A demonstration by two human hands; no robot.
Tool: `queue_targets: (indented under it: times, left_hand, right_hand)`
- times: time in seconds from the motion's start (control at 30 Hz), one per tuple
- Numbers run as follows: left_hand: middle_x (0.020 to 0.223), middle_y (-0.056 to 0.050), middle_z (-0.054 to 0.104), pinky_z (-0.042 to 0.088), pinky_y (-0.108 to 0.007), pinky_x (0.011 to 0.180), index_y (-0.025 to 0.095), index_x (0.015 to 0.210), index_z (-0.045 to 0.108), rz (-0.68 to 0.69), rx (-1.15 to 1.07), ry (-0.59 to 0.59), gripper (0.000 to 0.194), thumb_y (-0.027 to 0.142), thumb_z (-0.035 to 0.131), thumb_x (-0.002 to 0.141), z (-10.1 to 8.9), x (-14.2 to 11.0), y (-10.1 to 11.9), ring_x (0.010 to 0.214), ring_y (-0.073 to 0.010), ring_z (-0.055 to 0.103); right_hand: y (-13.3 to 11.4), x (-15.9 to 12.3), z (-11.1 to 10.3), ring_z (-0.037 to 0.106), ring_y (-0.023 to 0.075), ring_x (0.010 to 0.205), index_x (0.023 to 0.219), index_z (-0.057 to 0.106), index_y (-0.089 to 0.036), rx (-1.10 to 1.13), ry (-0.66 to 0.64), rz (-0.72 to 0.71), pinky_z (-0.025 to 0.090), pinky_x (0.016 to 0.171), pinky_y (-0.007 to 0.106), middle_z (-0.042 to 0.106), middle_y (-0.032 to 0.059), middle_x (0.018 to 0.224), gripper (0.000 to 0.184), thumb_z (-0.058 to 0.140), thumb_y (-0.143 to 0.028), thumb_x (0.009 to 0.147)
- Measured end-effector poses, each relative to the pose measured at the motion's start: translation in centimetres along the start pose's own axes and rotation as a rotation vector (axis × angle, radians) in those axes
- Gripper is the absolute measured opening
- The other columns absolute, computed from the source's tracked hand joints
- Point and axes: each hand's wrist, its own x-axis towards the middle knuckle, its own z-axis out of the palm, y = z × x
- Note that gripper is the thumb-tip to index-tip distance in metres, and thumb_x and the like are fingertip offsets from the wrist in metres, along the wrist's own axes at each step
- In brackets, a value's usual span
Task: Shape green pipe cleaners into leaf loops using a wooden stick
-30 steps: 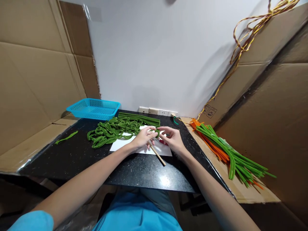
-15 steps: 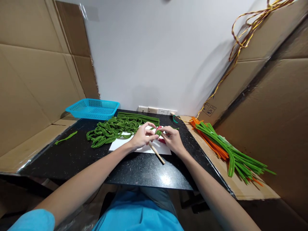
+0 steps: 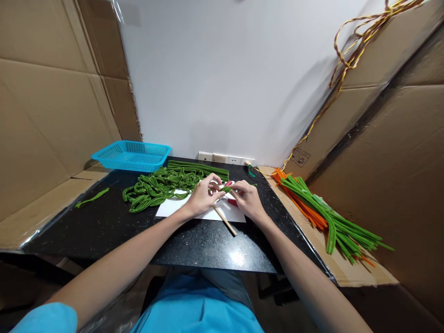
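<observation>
Between my left hand (image 3: pixel 204 196) and my right hand (image 3: pixel 246 199) is a small green pipe-cleaner loop (image 3: pixel 226 189), pinched by the fingertips of both. Under the hands lies a white sheet (image 3: pixel 169 209). On that sheet, partly covered by my fingers, rests a tool with red handles (image 3: pixel 232 201), perhaps scissors or pliers. A thin wooden stick (image 3: pixel 225 222) lies slantwise below the hands, its lower end past the paper's edge. Left of my left hand spreads a heap of looped green pipe cleaners (image 3: pixel 156 187).
Straight green pipe cleaners (image 3: pixel 197 168) lie behind the heap. A blue basket (image 3: pixel 132 162) stands at the back left. One light-green strip (image 3: pixel 93 198) is on the black tabletop (image 3: pixel 208 249). Orange pipe cleaners (image 3: pixel 301 206) and bright green ones (image 3: pixel 333 217) lie on cardboard at right.
The green loop between my fingers has turned and looks flatter and narrower. My hands stay in nearly the same place. The whole view has shifted slightly.
</observation>
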Motion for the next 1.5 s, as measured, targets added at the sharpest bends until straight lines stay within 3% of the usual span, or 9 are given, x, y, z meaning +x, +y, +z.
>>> queue_targets:
  times: [0.1,0.2,0.43,0.67,1.07,1.2,1.37,1.5]
  left_hand:
    - [0.090,-0.004,0.068,0.049,-0.026,0.071,0.018,0.096,0.061,0.021,0.023,-0.031,0.012,0.025,0.069,0.090,0.1,0.0,-0.3,0.084,-0.0169,0.065]
    - [0.093,-0.004,0.068,0.047,-0.026,0.068,0.017,0.097,0.064,0.022,0.022,-0.042,0.015,0.027,0.072,0.089,0.2,-0.1,-0.6,0.078,-0.0147,0.061]
    - [0.088,-0.005,0.071,0.051,-0.028,0.074,0.016,0.089,0.065,-0.012,0.067,0.082,0.010,0.018,0.073,0.083,0.2,0.1,-1.3,0.080,-0.0169,0.067]
    - [0.084,-0.007,0.073,0.054,-0.031,0.070,0.015,0.082,0.066,-0.062,0.093,0.143,0.017,0.029,0.074,0.086,0.1,0.2,-1.8,0.074,-0.0191,0.069]
    - [0.081,-0.006,0.076,0.054,-0.030,0.071,0.017,0.080,0.068,-0.046,0.192,0.118,0.019,0.034,0.075,0.087,0.4,0.1,-1.2,0.074,-0.0192,0.070]
    - [0.082,-0.003,0.075,0.051,-0.029,0.069,0.018,0.080,0.068,-0.026,0.289,0.108,0.016,0.031,0.079,0.082,0.2,-0.2,-0.9,0.072,-0.0182,0.067]
    - [0.084,-0.003,0.075,0.048,-0.028,0.070,0.019,0.082,0.068,-0.020,0.359,0.080,0.016,0.031,0.069,0.092,0.4,-0.4,-0.7,0.074,-0.0181,0.068]
    - [0.083,-0.005,0.075,0.045,-0.031,0.072,0.018,0.084,0.067,-0.009,0.464,0.086,0.018,0.031,0.065,0.096,-1.2,0.6,-0.3,0.075,-0.0211,0.068]
  right_hand:
    - [0.0,-0.1,0.0,0.065,0.0217,0.074,0.097,0.079,-0.025,-0.022,0.007,0.005,0.049,0.064,0.033,0.077,0.0075,0.095,0.016,0.064,-0.029,0.094]
    - [-0.2,-0.2,0.0,0.062,0.0186,0.066,0.097,0.077,-0.023,-0.042,0.003,-0.005,0.047,0.062,0.032,0.075,0.0054,0.088,0.015,0.064,-0.027,0.094]
    - [-0.1,-0.4,0.0,0.059,0.0171,0.061,0.102,0.075,-0.022,-0.110,0.023,-0.022,0.044,0.060,0.031,0.073,0.0047,0.084,0.017,0.064,-0.033,0.097]
    - [-0.8,-0.7,0.6,0.057,0.0160,0.060,0.090,0.072,-0.020,-0.206,0.073,-0.030,0.042,0.061,0.030,0.072,0.0051,0.083,0.024,0.060,-0.037,0.100]
    - [-1.0,-0.7,0.6,0.053,0.0137,0.057,0.079,0.064,-0.019,-0.280,0.196,-0.027,0.037,0.059,0.027,0.064,0.0015,0.070,0.033,0.054,-0.039,0.103]
    - [-1.1,-0.8,0.8,0.052,0.0133,0.056,0.077,0.062,-0.019,-0.278,0.185,-0.021,0.036,0.057,0.026,0.062,0.0009,0.067,0.035,0.054,-0.042,0.103]
    - [-1.4,-1.1,0.8,0.051,0.0134,0.055,0.074,0.061,-0.019,-0.289,0.174,-0.001,0.035,0.056,0.026,0.061,0.0011,0.065,0.040,0.051,-0.045,0.103]
    - [-1.1,-0.2,-1.0,0.054,0.0138,0.058,0.080,0.067,-0.019,-0.255,0.046,-0.019,0.037,0.059,0.026,0.064,0.0015,0.068,0.039,0.052,-0.045,0.104]
